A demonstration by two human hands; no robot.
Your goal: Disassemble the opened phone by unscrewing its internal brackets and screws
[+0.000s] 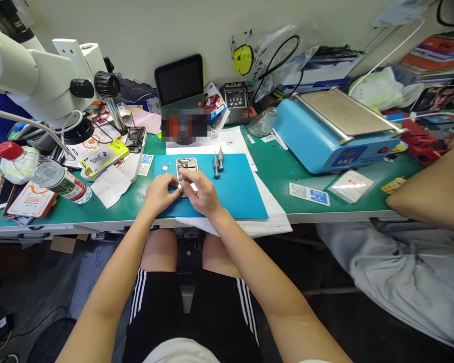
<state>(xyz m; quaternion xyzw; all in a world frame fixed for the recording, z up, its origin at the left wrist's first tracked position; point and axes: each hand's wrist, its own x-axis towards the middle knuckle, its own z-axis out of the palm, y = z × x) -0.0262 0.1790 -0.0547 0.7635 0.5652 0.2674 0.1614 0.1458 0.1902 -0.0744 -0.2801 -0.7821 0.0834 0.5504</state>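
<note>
You sit at a long green workbench (280, 171), and on it, to your right, stands one light-blue heating machine with a flat metal plate on top (335, 128). A white stereo microscope (41, 75) leans in from your left. In front of you lies one blue rubber work mat (234, 194), and on its far left part rests the opened phone with bare metal insides (186, 165). Both your hands meet over its near end. Your left hand (159, 194) has its fingers curled in, tips touching the phone's near left edge. Your right hand (200, 190) covers the near right part, fingers pinched narrowly together; whether they hold anything, I cannot tell. Just right of the phone lie two small grey screwdrivers (218, 162), side by side. Another person's forearm (431, 191) rests on the bench's right end.
</note>
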